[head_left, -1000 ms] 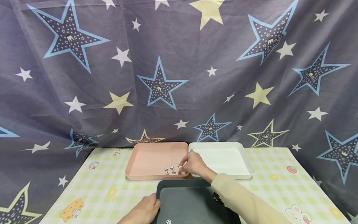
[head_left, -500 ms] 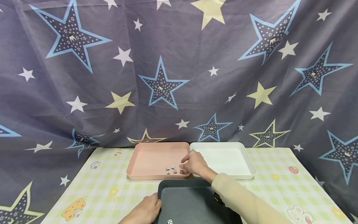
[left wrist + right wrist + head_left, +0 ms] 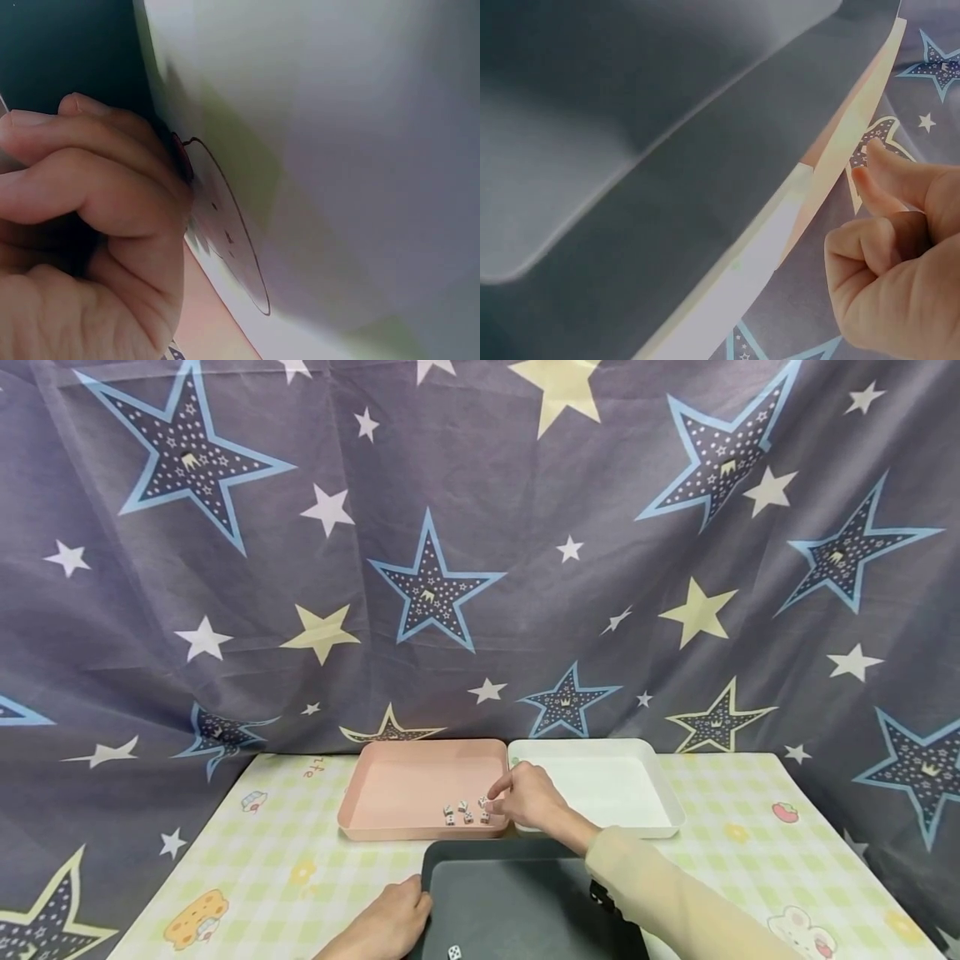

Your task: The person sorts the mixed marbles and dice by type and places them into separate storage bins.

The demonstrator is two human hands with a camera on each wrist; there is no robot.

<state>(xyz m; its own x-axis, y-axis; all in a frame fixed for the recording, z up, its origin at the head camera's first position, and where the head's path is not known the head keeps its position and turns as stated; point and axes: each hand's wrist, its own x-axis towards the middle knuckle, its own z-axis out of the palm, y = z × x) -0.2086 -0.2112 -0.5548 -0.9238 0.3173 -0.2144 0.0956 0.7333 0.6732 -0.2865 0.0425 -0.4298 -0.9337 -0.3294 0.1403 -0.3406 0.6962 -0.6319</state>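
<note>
My left hand (image 3: 390,917) grips the left rim of a dark grey tray (image 3: 517,893). In the left wrist view its fingers (image 3: 97,150) curl at the dark tray's edge. My right hand (image 3: 528,797) is over the side where the pink tray (image 3: 397,772) meets the white tray (image 3: 600,785). Its thumb and forefinger are slightly apart beside several small white dice (image 3: 468,817) in the pink tray's front right corner. The right wrist view shows the hand (image 3: 900,255) with no die visible between those fingertips. One die (image 3: 453,952) lies in the dark tray near the bottom edge.
Pink and white trays stand side by side at the back of a table covered with a green checked cloth (image 3: 285,877). A star-patterned curtain (image 3: 465,485) hangs behind. The right forearm sleeve (image 3: 660,885) crosses over the dark tray's right side.
The right hand has drawn slightly up and right from the dice, and the die beneath its fingertips now shows in the pink tray. The left hand stays on the dark tray.
</note>
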